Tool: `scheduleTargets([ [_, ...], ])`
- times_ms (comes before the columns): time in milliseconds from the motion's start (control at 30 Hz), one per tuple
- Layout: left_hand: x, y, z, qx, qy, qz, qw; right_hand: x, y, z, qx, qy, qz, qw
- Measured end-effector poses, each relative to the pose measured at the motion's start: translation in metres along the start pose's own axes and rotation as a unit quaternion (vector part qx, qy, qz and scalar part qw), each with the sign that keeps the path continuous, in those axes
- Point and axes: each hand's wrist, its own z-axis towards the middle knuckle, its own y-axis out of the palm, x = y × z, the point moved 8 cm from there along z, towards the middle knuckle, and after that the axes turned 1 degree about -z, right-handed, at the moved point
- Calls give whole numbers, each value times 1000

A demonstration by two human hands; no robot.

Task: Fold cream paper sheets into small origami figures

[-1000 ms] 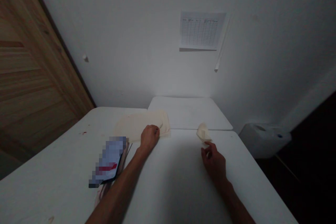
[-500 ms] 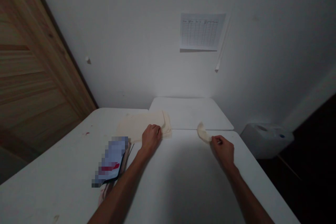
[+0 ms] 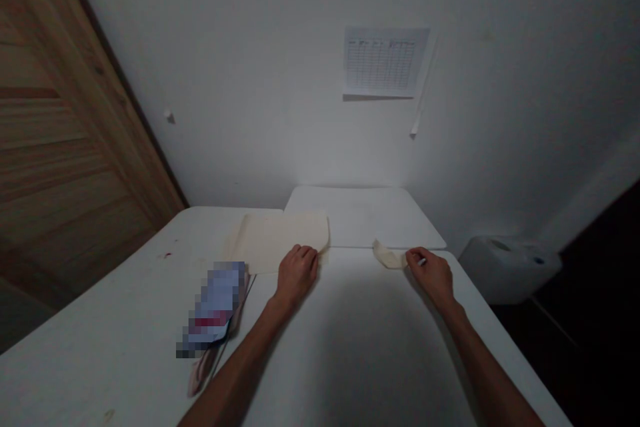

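Head view, only one here: left hand (image 3: 299, 271) near the centre of the frame, slightly below mid-height, fingers curled and closed on the lower right edge of a thin cream sheet (image 3: 280, 237), fingertips partly hidden, that edge bending toward them. Sheet is left of centre, lying over the white table (image 3: 350, 333) and overlapping the left end of a raised white panel (image 3: 365, 213) at the back; paler cream layers show at its left side and below its right corner. Right hand (image 3: 433, 273) right of centre, thumb and forefinger pinching the right end of a small cream strip (image 3: 390, 257), which is curved and trails leftward from the fingers by the panel's front edge. Small pale bit between the same fingers, too small to identify. Hands well apart, bare table between, forearms coming in from the bottom edge. Lower left of centre: phone (image 3: 217, 307), screen pixelated, tilted, on a striped cloth item (image 3: 200, 373) that sticks out below it; left forearm passes just right of both. Small red mark (image 3: 167, 255) on the table, left side. Upper left: wooden door (image 3: 75, 133). Upper right of centre: printed sheet with a grid (image 3: 385, 60) on the grey-white wall (image 3: 250, 47), text unreadable; narrow white strip (image 3: 424, 90) beside it. Right edge area: white container (image 3: 510, 267), dark floor around its base.
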Motion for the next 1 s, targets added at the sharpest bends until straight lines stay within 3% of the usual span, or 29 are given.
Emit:
scheduleTargets([
  [200, 21, -4, -15, 15, 53, -22, 998, 3, 1, -2, 7, -9, 35, 999],
  [400, 47, 0, -41, -6, 95, -46, 994, 6, -3, -3, 44, 13, 10, 999],
  [567, 58, 3, -57, -12, 100, -68, 993, 6, -9, -6, 53, 12, 18, 998],
  [700, 59, 6, -65, -8, 89, -91, 992, -2, -9, -26, 83, 28, 59, 994],
  [800, 61, 5, -68, 5, 87, -111, 990, -21, 14, -46, 0, 27, 157, 987],
  [1000, 72, -4, -72, 30, 100, -138, 985, -64, 56, -70, -147, 67, 291, 943],
])
